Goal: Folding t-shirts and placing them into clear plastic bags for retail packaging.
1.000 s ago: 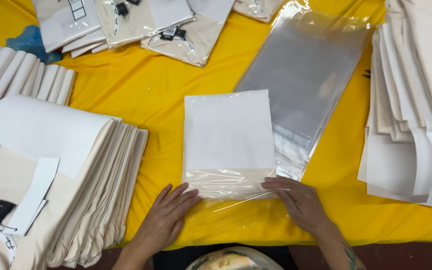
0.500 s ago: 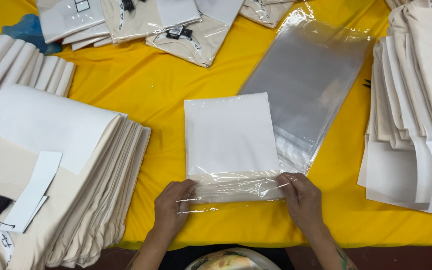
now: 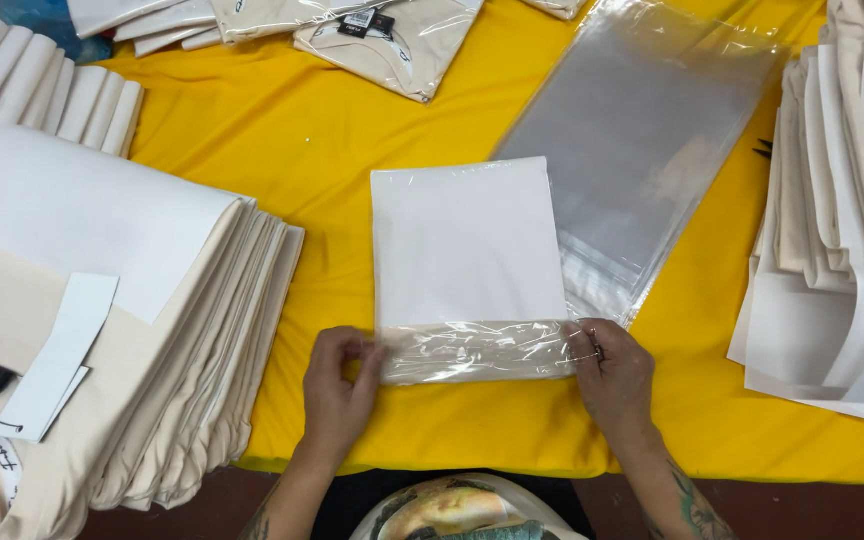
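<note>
Both hands, left hand (image 3: 340, 382) and right hand (image 3: 612, 372), pinch the bagged shirt's (image 3: 467, 270) near flap (long axis pointing away).

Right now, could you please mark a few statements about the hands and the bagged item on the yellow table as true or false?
1. Both hands grip the clear flap at the near edge of the bagged white garment. True: the left hand and the right hand each pinch one end of it.
2. The table cover is blue. False: it is yellow.
3. A stack of empty clear bags lies beyond and to the right of the bagged white garment. True.
4. The stack of folded cream garments on the left is sealed in plastic. False: it lies bare, with a white sheet on top.
</note>
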